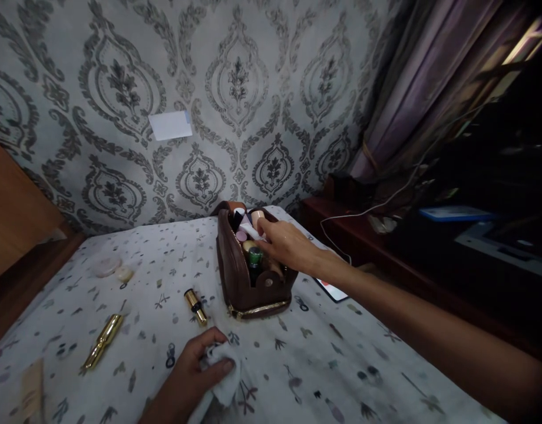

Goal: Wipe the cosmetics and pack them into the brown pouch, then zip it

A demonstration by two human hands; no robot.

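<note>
A brown zip-up makeup bag [231, 277] stands unzipped on the patterned sheet, packed with several tubes and bottles, among them a green-topped bottle [254, 257]. My right hand [284, 240] reaches into it from the right, its fingers closed at a beige-capped container [257, 219]; the lower fingers are partly hidden. Below the bag, my left hand [200, 365] is closed around a crumpled white cloth [227, 374]. Just beyond that hand lies a gold-and-black lipstick tube [195, 307]. Farther left rests a shiny gold tube [103, 341].
At left are a clear round case [106, 267], a small cream-coloured round item [124, 274] and a flat beige piece [32, 388]. A phone [333, 290] lies under my right forearm. A white cable [377, 211] crosses the dark red furniture [315, 215].
</note>
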